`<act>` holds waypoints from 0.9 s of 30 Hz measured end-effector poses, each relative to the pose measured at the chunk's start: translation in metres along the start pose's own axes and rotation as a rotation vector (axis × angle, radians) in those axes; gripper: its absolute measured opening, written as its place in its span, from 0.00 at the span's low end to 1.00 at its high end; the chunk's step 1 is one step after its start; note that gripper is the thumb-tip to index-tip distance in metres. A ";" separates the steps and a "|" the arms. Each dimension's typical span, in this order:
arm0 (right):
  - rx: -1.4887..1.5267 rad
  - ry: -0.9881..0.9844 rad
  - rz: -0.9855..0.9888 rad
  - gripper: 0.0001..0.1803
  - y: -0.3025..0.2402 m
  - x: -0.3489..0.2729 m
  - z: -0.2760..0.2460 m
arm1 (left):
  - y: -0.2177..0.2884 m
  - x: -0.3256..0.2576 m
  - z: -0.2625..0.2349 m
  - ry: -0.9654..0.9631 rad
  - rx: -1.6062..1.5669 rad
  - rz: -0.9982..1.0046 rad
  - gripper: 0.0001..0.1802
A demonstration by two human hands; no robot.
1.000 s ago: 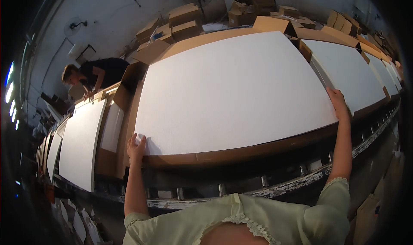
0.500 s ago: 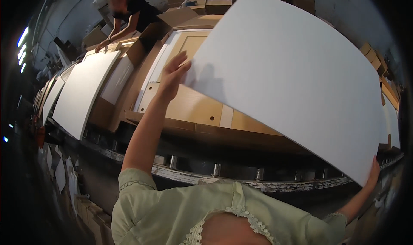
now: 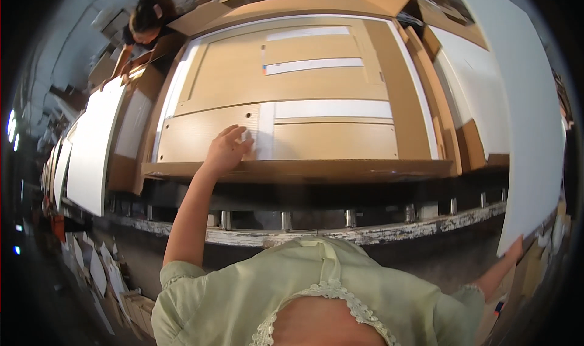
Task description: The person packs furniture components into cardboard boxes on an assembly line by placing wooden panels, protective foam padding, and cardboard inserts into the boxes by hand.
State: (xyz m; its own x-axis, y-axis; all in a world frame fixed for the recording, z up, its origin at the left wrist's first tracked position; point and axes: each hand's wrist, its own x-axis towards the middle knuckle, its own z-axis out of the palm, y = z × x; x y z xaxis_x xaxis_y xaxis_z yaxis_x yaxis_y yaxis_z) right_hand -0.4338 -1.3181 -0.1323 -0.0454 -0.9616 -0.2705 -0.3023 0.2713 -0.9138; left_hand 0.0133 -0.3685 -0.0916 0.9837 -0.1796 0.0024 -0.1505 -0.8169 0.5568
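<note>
Off to the right, white sheet (image 3: 523,121) now clear of the open box (image 3: 292,103).
Right hand (image 3: 514,249) grips its lower corner; left hand (image 3: 226,151), fingers spread, rests on wooden panels (image 3: 201,136).

The white sheet (image 3: 523,103) stood nearly upright off the right end of the worktop, large, thin and plain, its lower corner pinched from below. The open carton (image 3: 292,103) lay flat on the worktop, tan panels and white strips packed inside.
</note>
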 end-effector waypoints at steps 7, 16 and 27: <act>-0.429 0.464 -0.088 0.38 0.010 -0.041 0.078 | 0.002 -0.003 -0.007 -0.008 0.078 -0.018 0.20; -0.717 0.406 -0.140 0.34 -0.034 -0.024 0.153 | 0.074 0.040 0.009 0.031 0.054 0.312 0.19; -1.033 0.526 -1.351 0.34 -0.109 -0.034 0.230 | 0.134 0.090 0.105 -0.143 0.208 0.644 0.18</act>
State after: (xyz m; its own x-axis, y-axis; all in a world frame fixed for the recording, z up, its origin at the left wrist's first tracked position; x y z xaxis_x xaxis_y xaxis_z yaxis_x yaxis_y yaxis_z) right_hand -0.1801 -1.3052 -0.0935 0.5092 -0.4393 0.7401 -0.7917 -0.5763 0.2027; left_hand 0.0717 -0.5513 -0.1042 0.6718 -0.7230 0.1610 -0.7299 -0.6092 0.3101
